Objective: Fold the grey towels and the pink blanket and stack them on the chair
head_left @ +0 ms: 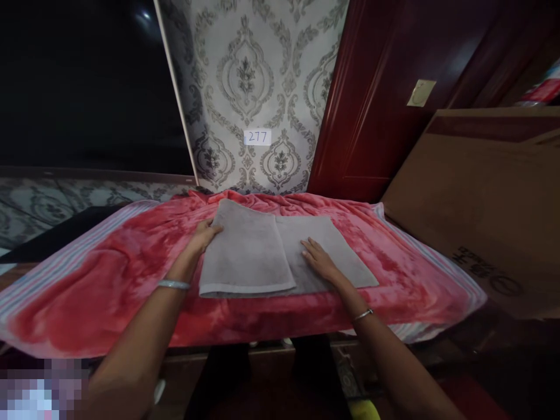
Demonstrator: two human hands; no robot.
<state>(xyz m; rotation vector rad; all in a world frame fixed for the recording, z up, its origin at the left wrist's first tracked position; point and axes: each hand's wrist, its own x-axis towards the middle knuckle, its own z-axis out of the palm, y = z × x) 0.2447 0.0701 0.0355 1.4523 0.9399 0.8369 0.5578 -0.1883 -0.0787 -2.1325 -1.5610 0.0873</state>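
A light grey towel (245,251) lies partly folded, its left part doubled over so that a free edge runs down near the middle. At the towel's left edge is my left hand (205,236), closed on it with the thumb on top and the other fingers partly hidden. My right hand (319,260) rests flat on the single-looking right part, fingers stretched out and palm down. Under the towel spreads a red and pink plush blanket (166,315) with striped borders.
Behind the blanket rises a patterned wall with a paper label (257,137) reading 277. A large dark screen (87,87) stands at left. To the right are a dark red door panel (371,99) and a big cardboard box (490,192), close to the blanket's edge.
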